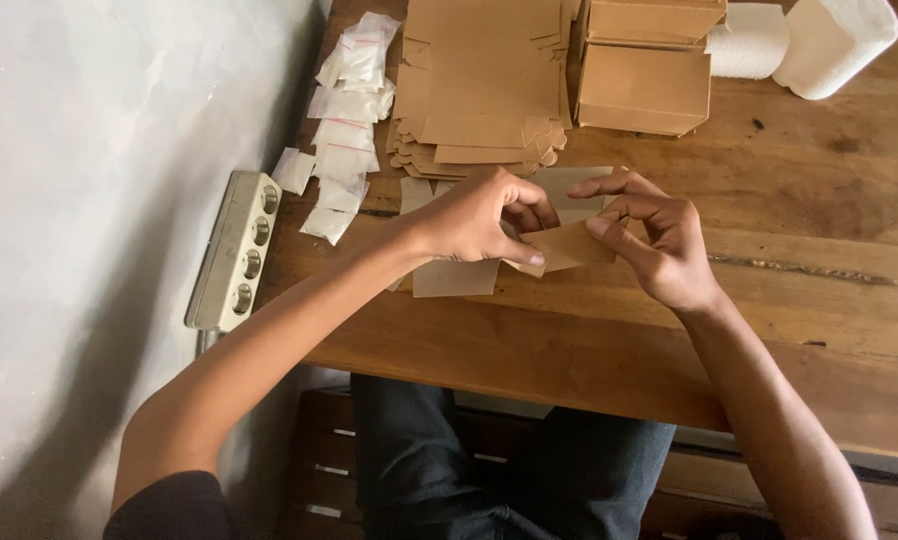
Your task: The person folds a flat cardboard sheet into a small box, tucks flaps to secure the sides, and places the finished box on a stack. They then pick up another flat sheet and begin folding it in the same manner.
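Left hand [479,215] and right hand [654,245] meet over the middle of the wooden table [819,330], both pinching one flat brown cardboard box blank [569,243]. The left hand's fingers are curled nearly closed, thumb and forefinger gripping the blank's near left corner; the right hand is half open, thumb and forefinger pressing a flap on the blank's right side while the other fingers arch above it. The blank is still mostly flat, one panel partly bent up, so folding appears to be at an early stage on this piece. Part of it lies on the table beneath the left wrist.

Behind the hands, toward the far edge, lies a stack of unfolded brown cardboard blanks [479,90], seemingly work remaining. Just right of that stack stand assembled brown cardboard boxes [644,85], seemingly work completed. Small white sachets in clear bags [347,130] trail along the far left corner. A grey multi-socket power strip [237,250] rests at the table's left edge. Two white paper rolls [804,40] occupy the far right corner.
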